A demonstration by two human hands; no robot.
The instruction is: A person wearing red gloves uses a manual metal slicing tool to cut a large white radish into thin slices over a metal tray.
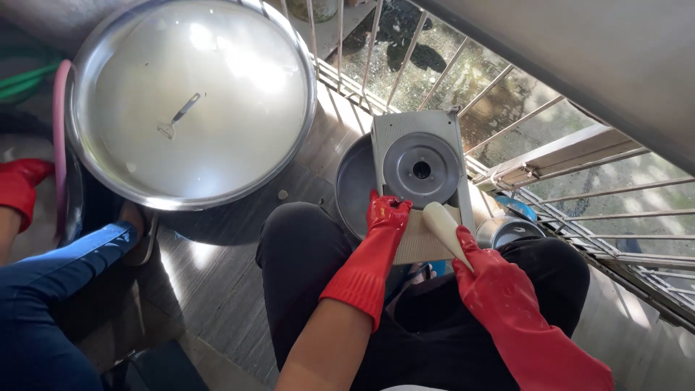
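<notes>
My left hand [386, 212], in a red rubber glove, has its fingers closed on the lower edge of the flat grey metal slicer board with a round blade disc [421, 171], propped over my lap, while my right hand [483, 262] grips a pale tapered white root [444, 228] against it.

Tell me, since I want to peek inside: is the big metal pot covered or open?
Covered: a wide shiny lid with a small handle spans its top.

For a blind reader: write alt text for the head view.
Two red-gloved hands work a grey slicer board: the left hand steadies it, the right hand presses a pale root on it. A large steel lid lies beside.
</notes>
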